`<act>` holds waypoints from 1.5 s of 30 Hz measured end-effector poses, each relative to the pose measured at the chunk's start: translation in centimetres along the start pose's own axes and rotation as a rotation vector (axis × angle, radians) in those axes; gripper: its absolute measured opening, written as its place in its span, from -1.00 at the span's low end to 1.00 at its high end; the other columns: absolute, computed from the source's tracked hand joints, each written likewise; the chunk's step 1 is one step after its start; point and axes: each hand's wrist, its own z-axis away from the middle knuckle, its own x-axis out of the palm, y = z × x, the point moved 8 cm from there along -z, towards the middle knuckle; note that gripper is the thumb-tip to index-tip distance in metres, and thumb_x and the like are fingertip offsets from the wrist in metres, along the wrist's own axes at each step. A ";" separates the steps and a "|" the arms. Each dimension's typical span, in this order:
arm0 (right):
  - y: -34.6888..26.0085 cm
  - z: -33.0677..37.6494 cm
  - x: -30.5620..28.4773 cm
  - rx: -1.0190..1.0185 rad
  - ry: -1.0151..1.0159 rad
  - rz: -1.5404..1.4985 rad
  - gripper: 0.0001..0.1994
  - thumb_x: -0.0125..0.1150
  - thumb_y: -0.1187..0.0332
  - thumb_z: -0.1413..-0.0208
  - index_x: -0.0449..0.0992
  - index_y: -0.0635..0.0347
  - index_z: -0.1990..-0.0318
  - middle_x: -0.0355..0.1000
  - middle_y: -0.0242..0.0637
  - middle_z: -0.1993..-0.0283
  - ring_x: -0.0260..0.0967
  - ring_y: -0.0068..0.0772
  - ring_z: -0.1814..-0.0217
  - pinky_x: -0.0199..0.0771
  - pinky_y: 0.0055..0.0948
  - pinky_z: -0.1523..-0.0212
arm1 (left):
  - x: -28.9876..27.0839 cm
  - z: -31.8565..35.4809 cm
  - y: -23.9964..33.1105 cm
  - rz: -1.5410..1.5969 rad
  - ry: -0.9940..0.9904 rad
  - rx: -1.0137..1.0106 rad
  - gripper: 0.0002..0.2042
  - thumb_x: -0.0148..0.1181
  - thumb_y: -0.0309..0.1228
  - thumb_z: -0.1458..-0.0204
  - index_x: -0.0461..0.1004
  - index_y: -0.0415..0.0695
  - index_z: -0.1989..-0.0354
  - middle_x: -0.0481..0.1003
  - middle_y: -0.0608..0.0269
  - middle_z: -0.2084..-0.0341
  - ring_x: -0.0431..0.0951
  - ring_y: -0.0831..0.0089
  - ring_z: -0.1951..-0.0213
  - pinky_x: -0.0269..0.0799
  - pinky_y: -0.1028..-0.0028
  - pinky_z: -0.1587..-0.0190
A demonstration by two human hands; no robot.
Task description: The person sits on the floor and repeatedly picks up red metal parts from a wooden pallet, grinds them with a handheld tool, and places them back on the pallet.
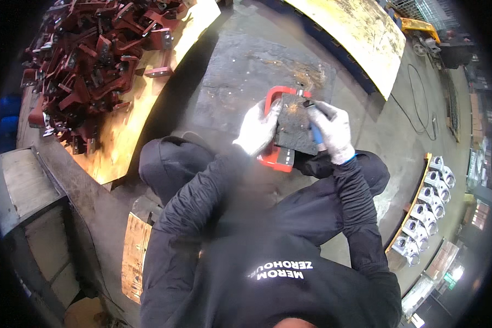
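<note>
My left hand [258, 128], in a white glove, grips the left side of a red metal bracket [279, 160] over my lap. A dark, rough-faced rectangular block [296, 123] with rusty orange marks lies against the bracket, its edge beside my left thumb. At the block's right edge my right hand [333, 131], also gloved in white, is closed round a tool with a blue handle [316, 138] and a black end. The hand partly covers this tool, so its exact kind is unclear. How the block and bracket are joined is hidden.
A large heap of dark red brackets [101, 60] lies on a wooden board [134, 109] at left. Ahead is a dark mat [229, 76]; a wood-topped platform [361, 33] stands far right. Silvery metal parts [423, 210] line the right, and a cable [415, 104] crosses the floor.
</note>
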 end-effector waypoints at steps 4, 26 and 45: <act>1.5 -2.1 -3.1 0.000 0.076 -0.044 -0.69 0.20 0.28 -0.18 0.55 0.36 0.06 0.46 -0.34 0.50 0.36 -0.59 0.62 0.32 -0.58 0.62 | -0.7 1.1 5.7 0.194 -0.115 0.029 -0.66 0.05 -0.21 -0.27 0.45 -0.27 0.02 0.53 0.25 0.43 0.49 0.46 0.36 0.43 0.37 0.23; 3.3 -2.1 1.2 0.040 -0.025 0.205 -0.29 0.31 -0.05 -0.05 0.34 0.12 -0.30 0.39 -0.22 -0.09 0.31 -0.33 0.06 0.43 -0.35 0.20 | -32.0 47.0 -16.7 -0.220 1.310 -0.616 -0.34 0.27 -0.20 0.05 0.20 -0.30 -0.18 0.44 -0.27 0.06 0.48 -0.08 -0.05 0.45 0.19 -0.07; 2.1 -0.6 3.9 -0.181 -0.144 0.344 -0.44 0.20 0.11 -0.20 0.34 0.23 -0.26 0.46 -0.24 0.02 0.39 -0.37 0.14 0.52 -0.33 0.22 | -14.8 95.2 -26.6 -0.622 1.652 -1.727 -0.11 0.34 0.04 0.16 0.17 -0.20 -0.32 0.23 -0.18 -0.27 0.24 -0.06 -0.29 0.23 0.16 -0.28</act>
